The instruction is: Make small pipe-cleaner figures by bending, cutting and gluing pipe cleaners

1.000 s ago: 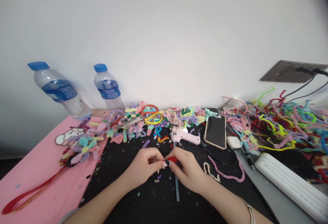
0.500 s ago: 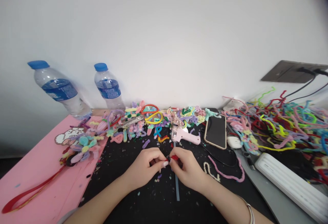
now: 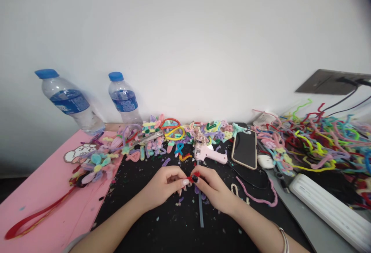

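Both forearms come up from the near edge and slant inward, so the left hand point(image 3: 160, 187) and right hand point(image 3: 216, 189) meet almost tip to tip just above the table point(image 3: 168, 230). The wrists sit wide apart, backs of the hands turned mostly upward, the knuckles bent. On each side the fingers point(image 3: 175, 171) are curled and pinching: thumb against the index, both hands gripping the same small red piece point(image 3: 190, 179), one from either side. The left thumbnail is pale, the right one dark and pressed right over the red.

The piece itself is bright red and looks fuzzy, short and narrow; much of it is hidden, so I can't make out its full shape. It is held between the two hands, over the upper part of a grey-blue stick point(image 3: 201, 214) that runs from the pink glue gun point(image 3: 213, 155) toward the person.
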Available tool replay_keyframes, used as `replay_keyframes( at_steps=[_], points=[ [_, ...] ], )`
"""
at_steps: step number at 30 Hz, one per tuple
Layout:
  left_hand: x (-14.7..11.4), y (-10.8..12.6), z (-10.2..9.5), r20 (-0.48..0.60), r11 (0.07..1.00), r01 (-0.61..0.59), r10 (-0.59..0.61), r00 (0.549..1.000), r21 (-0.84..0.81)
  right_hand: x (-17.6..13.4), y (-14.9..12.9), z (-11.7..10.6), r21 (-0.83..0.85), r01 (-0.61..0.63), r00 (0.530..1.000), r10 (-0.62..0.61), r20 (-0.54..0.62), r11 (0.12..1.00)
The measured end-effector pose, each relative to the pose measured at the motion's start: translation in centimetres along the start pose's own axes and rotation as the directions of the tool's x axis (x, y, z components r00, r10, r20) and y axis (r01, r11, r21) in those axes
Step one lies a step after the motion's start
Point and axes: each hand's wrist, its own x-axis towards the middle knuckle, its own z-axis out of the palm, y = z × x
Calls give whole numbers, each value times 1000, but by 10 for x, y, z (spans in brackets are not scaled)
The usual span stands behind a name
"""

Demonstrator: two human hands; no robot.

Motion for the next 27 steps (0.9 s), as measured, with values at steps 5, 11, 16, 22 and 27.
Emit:
replay_keyframes(
  at_steps=[5, 11, 16, 22, 27],
  points=[
    [-1, 0, 0, 93, 988, 58, -45, 995, -143, -1, 3, 2, 10, 59, 998, -59, 16, 998],
    [-3, 0, 4, 68, 989, 32, -22, 997, -145, -2, 1, 6, -33, 43, 998, -44, -39, 999],
    [-4, 3, 8, 16, 1000, -20, 20, 1000, -13, -3, 3, 11, -76, 21, 993, -29, -116, 997],
    [-5, 2, 11, -39, 978, -104, 113, 993, 183, -3, 2, 17, -90, -14, 985, -2, -170, 996],
    [-5, 0, 10, -74, 953, -134, 160, 984, 273, -1, 1, 12, -32, -49, 992, 44, -119, 998]
  ],
)
